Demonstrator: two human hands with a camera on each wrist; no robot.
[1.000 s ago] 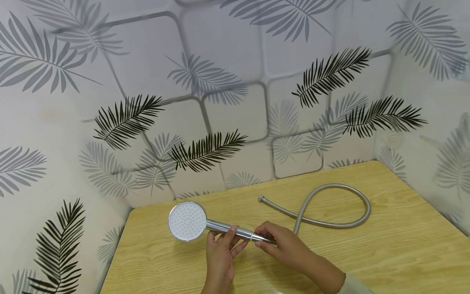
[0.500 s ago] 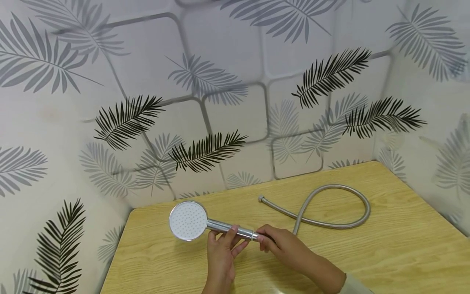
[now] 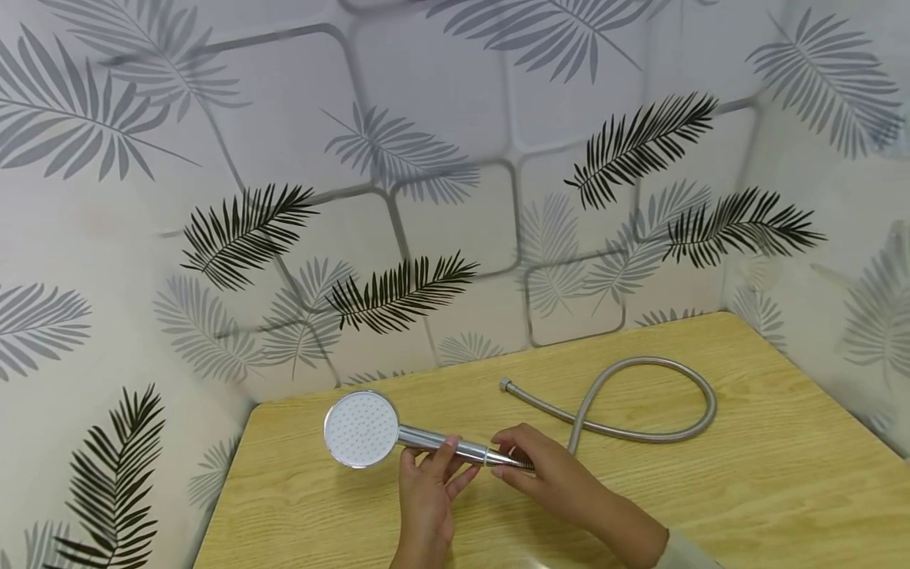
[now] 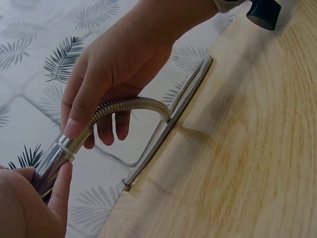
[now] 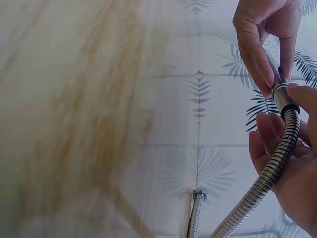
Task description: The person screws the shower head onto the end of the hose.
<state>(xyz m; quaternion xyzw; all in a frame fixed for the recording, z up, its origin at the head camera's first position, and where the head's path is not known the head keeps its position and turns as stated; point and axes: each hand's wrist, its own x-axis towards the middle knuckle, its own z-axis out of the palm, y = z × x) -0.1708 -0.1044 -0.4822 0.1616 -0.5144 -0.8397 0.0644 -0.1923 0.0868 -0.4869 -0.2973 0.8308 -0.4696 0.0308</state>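
Observation:
A chrome hand shower (image 3: 361,429) with a round white spray face is held just over the table, its face toward the head camera. My left hand (image 3: 426,498) grips its handle between thumb and fingers. At the handle's lower end sits the smooth metal connector (image 5: 282,96) of a ribbed metal shower hose (image 3: 700,387). The thumb of my right hand (image 3: 550,474) presses on that connector in both wrist views, with the fingers curved around the other side. From there the hose bends down to the tabletop. Part of it is hidden behind my right hand in the head view.
Most of the hose lies in a loop on the wood-grain table (image 3: 306,514), its free end nut (image 3: 505,384) toward the back. Leaf-patterned walls (image 3: 455,221) border the table at the back and sides. A dark strap-like piece (image 4: 265,12) shows near the right sleeve.
My right fingers turned around the connector, covering more of it half a second ago, and are now back near their earlier pose. The hand shower shifted very slightly; my left hand keeps its grip.

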